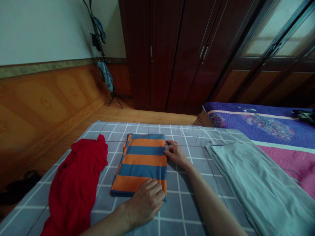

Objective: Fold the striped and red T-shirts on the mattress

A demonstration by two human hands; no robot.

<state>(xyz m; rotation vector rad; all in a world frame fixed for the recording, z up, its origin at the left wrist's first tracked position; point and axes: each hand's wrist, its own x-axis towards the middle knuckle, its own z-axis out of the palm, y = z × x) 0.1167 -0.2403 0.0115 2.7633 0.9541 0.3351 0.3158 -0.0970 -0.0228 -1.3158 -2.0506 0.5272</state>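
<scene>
A folded orange-and-blue striped garment (145, 159) lies flat as a neat rectangle in the middle of the bed. My left hand (146, 201) is closed at its near right corner, fingers curled down onto the fabric and partly hidden under the hand. Along the right edge, towards the far corner, my right hand (176, 154) pinches the cloth between thumb and fingers. To the left rests a crumpled red garment (78, 180), apart from both hands. A pale green folded cloth (263, 183) is spread out at the right, beyond my right forearm.
Grey checked fabric (182, 203) covers the bed. Past its right side is another bed with a purple and pink cover (236, 114). A dark red wardrobe (162, 65) stands at the back, with a coat stand (98, 39) left of it.
</scene>
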